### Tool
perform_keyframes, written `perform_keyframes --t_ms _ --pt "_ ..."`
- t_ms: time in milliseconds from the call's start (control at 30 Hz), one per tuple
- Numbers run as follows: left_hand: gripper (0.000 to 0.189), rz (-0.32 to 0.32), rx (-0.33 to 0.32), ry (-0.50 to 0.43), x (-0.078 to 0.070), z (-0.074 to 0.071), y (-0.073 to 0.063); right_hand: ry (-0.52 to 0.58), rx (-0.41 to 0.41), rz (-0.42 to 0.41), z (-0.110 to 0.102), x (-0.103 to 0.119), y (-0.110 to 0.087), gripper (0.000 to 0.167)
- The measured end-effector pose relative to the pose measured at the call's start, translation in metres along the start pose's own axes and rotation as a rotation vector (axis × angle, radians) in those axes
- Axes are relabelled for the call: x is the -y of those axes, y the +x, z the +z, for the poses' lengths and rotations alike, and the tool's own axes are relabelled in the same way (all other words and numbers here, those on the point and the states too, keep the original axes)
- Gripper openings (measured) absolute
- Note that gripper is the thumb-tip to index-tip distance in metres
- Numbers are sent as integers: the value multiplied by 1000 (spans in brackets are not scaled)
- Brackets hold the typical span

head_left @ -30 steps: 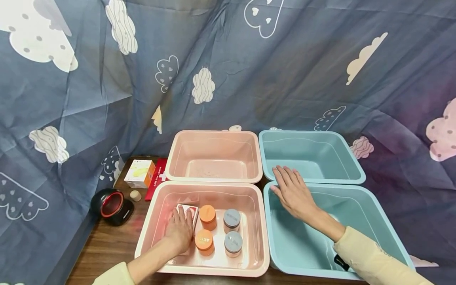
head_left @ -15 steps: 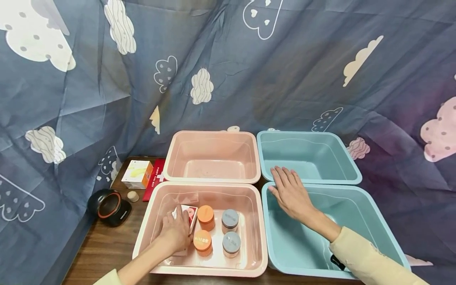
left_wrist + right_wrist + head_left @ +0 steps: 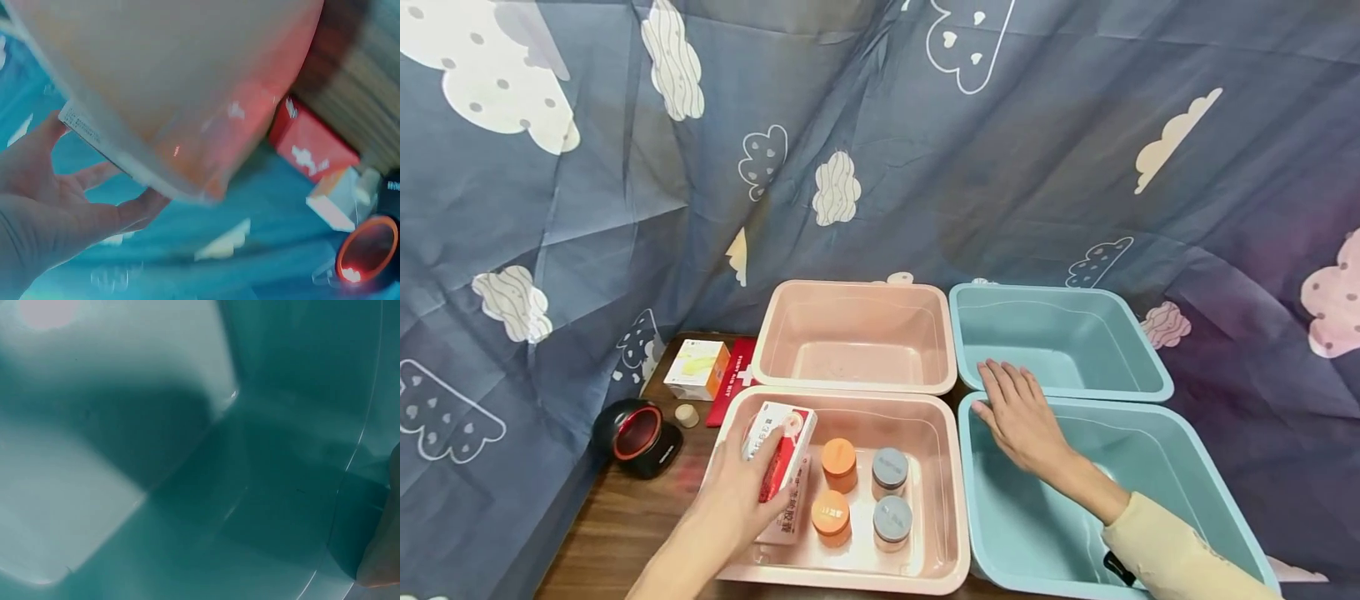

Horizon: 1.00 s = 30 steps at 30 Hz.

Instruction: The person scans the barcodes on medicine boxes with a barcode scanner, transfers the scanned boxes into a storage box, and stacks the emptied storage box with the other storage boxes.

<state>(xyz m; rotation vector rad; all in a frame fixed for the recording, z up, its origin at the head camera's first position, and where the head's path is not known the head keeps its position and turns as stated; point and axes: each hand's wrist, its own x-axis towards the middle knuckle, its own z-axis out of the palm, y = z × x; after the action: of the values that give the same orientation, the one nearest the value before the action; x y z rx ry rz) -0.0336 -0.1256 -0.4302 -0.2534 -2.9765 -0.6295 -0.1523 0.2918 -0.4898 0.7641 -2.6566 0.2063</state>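
My left hand (image 3: 730, 496) grips a white-and-red medicine box (image 3: 796, 429) by its sides, raised over the left part of the front pink bin (image 3: 961, 533). A second medicine box (image 3: 784, 525) lies below it in that bin, partly covered by the hand and the held box. Beside them stand two jars with orange lids (image 3: 831, 512) and two with grey lids (image 3: 892, 518). In the left wrist view, fingers (image 3: 140, 209) reach along the printed box edge (image 3: 87, 131). Flat, fingers straight, my right hand (image 3: 1018, 421) is at the rim between the blue bins.
Behind are another pink bin (image 3: 853, 333) and a blue bin (image 3: 1052, 333); the front blue bin (image 3: 1217, 475) has a black object (image 3: 1118, 568) near the right sleeve. On the wooden table at left are a black-and-red device (image 3: 638, 437), a small cap (image 3: 687, 415), a carton (image 3: 697, 369) and a red first aid kit (image 3: 730, 392).
My left hand has gone from lying on the box in the pink bin to gripping it and lifting it, uncovering a second box beneath. The right hand has stayed in place.
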Motion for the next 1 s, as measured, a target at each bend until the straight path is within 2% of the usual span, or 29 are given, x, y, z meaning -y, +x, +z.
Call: perform_keyframes --t_ms 100,233,300,333,400,467,533,733,867,1000 --pt "66 4 -113 3 8 -15 -6 -3 -7 8 -3 -2 -3 70" --pt "62 -23 -258 30 33 -28 -14 -15 1 4 -9 0 -3 63" --pt "62 -77 -285 38 47 -31 -18 -21 15 4 -11 1 -2 60" --pt "63 -119 -277 36 54 -32 -19 -22 21 4 -11 2 -1 60" --pt "65 -233 -215 21 67 -33 -22 -21 22 0 -10 2 -1 61" --pt "68 -379 -110 11 77 -31 -24 -15 11 -11 -8 1 0 65" --pt "69 -448 -77 -2 88 -26 -26 -11 -5 -21 -6 1 0 69" --pt "64 -462 -100 -42 119 -2 -26 -30 -38 -30 -4 0 -1 71" --pt "63 -501 8 -143 137 4 -20 -46 -32 -32 -2 0 -1 72" --pt "62 -500 89 -204 149 8 -16 -47 -51 -39 6 -5 -3 76"
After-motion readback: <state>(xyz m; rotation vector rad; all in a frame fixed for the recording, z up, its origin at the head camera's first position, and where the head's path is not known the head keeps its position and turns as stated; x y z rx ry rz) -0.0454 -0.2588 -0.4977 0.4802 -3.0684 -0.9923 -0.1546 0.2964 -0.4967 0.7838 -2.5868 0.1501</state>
